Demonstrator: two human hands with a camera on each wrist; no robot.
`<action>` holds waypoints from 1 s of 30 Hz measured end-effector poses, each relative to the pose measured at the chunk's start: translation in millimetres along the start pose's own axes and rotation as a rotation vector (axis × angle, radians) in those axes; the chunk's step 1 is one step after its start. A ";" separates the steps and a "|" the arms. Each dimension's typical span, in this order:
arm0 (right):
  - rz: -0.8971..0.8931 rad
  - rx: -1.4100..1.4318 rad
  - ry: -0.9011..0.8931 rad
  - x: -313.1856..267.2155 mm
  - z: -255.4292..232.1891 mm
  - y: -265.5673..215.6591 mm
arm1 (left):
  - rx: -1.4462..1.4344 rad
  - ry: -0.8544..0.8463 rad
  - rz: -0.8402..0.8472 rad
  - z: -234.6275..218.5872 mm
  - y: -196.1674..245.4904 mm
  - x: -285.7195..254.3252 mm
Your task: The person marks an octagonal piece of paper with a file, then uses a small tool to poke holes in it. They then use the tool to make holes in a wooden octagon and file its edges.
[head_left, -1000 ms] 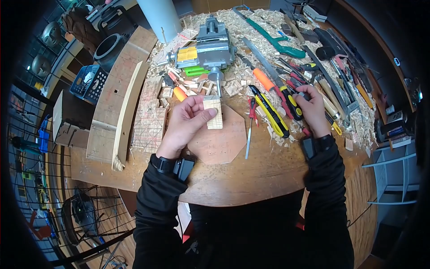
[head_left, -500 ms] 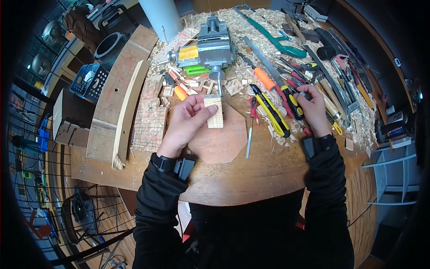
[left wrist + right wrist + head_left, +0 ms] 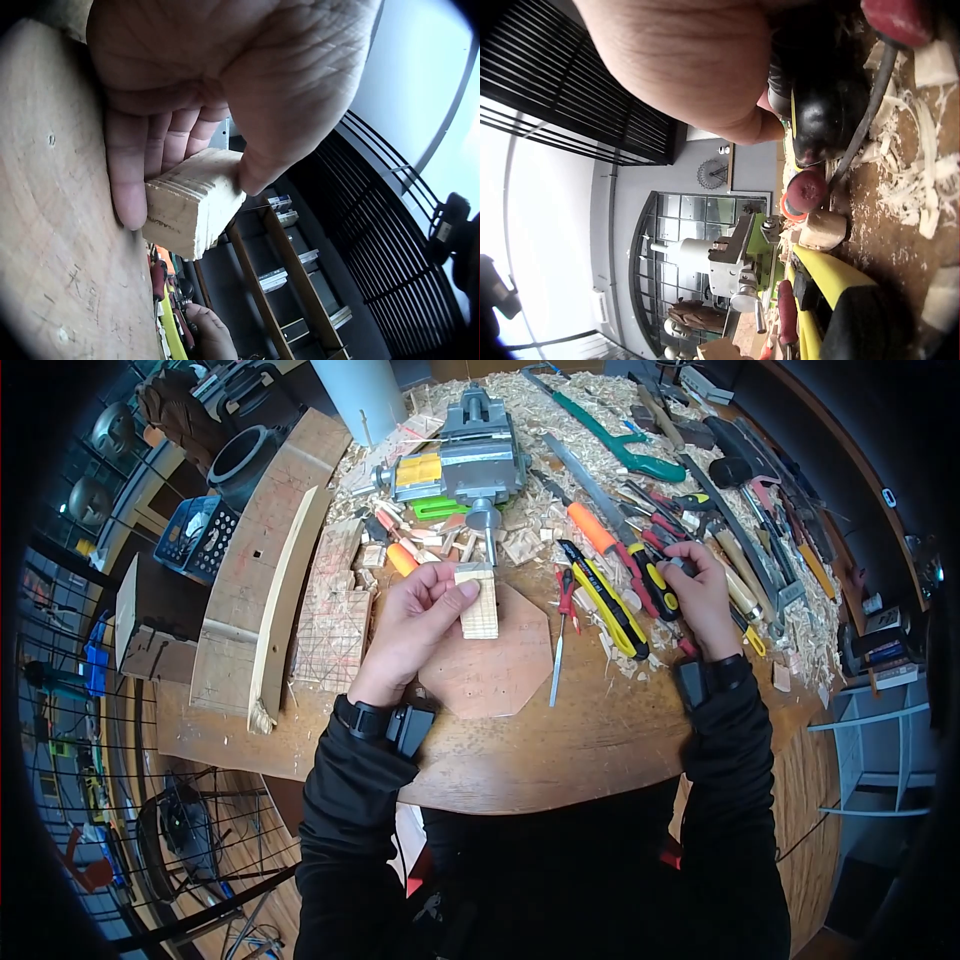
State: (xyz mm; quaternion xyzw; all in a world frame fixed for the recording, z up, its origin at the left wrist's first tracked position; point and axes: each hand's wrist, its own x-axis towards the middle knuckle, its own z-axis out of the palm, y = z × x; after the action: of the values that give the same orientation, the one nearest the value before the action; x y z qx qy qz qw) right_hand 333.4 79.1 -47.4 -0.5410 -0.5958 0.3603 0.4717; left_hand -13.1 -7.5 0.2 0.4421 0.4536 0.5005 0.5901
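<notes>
My left hand (image 3: 412,622) pinches a small pale wooden block (image 3: 478,608) between thumb and fingers. It holds the block over an octagonal wooden board (image 3: 500,678) on the bench. In the left wrist view, the block (image 3: 196,201) shows parallel grooves across one side. Over at the tools on the right, my right hand (image 3: 703,598) curls its thumb and fingers on a dark grey tool (image 3: 680,566), mostly hidden by the hand. A yellow-and-black screwdriver (image 3: 655,585) lies beside that hand. Left of it are a yellow utility knife (image 3: 612,610) and a thin red-handled file (image 3: 557,660).
Beyond the board stands a metal vise (image 3: 482,465) among wood shavings (image 3: 620,400). A green-handled saw (image 3: 650,468) and several chisels and other tools crowd the right side. Long wooden planks (image 3: 230,645) line the left of the bench (image 3: 560,760).
My left hand has shifted the block slightly away from me and tilted it, so more of its near end shows. The right hand stays at the tools with hardly any movement.
</notes>
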 end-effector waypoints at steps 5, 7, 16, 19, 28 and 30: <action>0.001 0.000 -0.001 -0.8 0.1 -2.1 | 0.005 -0.008 0.008 -0.2 0.0 -0.3; 0.027 0.001 -0.005 -1.0 0.0 -3.3 | 0.014 0.002 0.010 0.5 1.1 -0.7; 0.002 0.032 -0.007 -0.6 0.6 -1.6 | 0.015 0.010 0.009 1.1 -1.1 1.1; 0.012 0.036 -0.007 -0.2 0.0 -0.1 | 0.022 0.005 -0.007 1.3 0.3 0.5; 0.030 0.035 -0.007 0.0 0.0 -0.4 | 0.007 0.017 -0.011 1.5 -1.1 0.4; 0.033 0.010 -0.023 -0.5 -1.4 -2.6 | 0.008 0.014 -0.013 2.0 -0.3 0.3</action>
State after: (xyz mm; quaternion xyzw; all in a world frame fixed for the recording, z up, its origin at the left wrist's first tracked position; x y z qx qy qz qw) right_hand 334.0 78.1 -44.7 -0.5443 -0.5905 0.3771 0.4614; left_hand -11.1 -7.3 0.3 0.4377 0.4627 0.4981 0.5884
